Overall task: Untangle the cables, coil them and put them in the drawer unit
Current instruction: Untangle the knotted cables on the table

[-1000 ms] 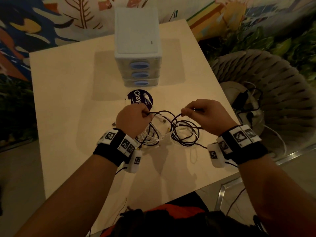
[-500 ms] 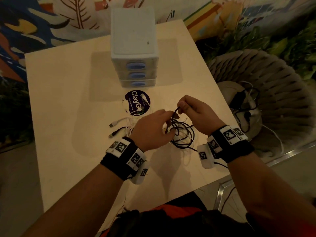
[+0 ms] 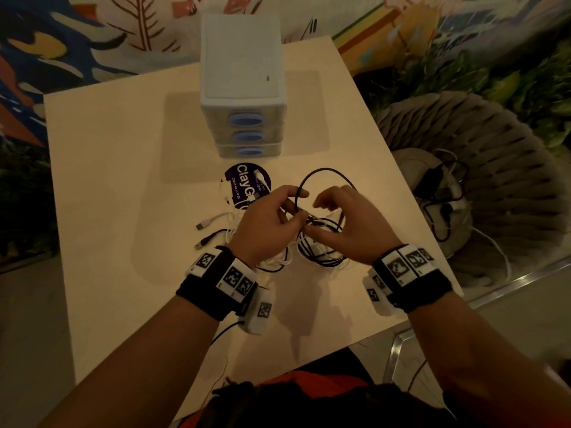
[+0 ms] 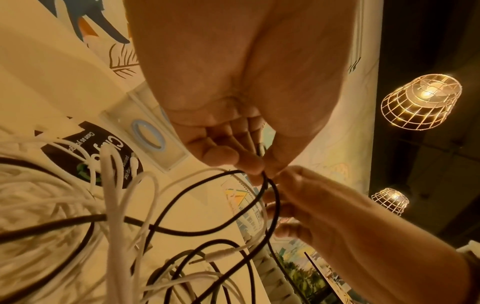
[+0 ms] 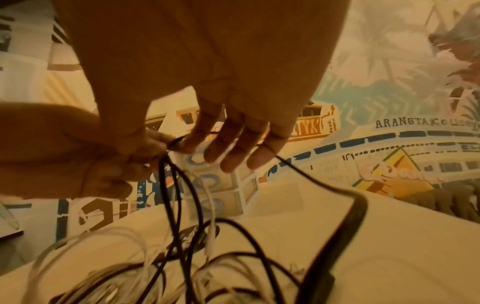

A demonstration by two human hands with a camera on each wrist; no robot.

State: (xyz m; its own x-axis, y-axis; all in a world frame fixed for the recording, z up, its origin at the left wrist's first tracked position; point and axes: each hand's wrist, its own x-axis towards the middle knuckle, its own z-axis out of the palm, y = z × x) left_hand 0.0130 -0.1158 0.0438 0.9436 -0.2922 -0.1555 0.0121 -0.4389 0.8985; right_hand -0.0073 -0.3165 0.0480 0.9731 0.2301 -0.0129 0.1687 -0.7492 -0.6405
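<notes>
A tangle of black and white cables lies in the middle of the pale table (image 3: 123, 180). My left hand (image 3: 293, 208) pinches the black cable (image 3: 327, 171) between thumb and fingertips, plain in the left wrist view (image 4: 262, 170). My right hand (image 3: 315, 217) meets it and pinches the same black cable (image 5: 358, 205) with thumb and forefinger (image 5: 182, 142), its other fingers loosely spread. A black loop stands up beyond both hands. White cables (image 3: 216, 217) trail left with a USB plug. The white drawer unit (image 3: 244, 72) stands behind with its three drawers pushed in.
A round dark sticker (image 3: 244, 180) lies on the table between the drawer unit and the cables. A wicker chair (image 3: 494, 180) stands just off the table's right edge, with a charger and more cables (image 3: 432, 186) on its seat. The front edge is near my body.
A second ago my hands held the black cable stretched apart. The left hand has moved right to meet the right hand, and a black loop now stands above them.
</notes>
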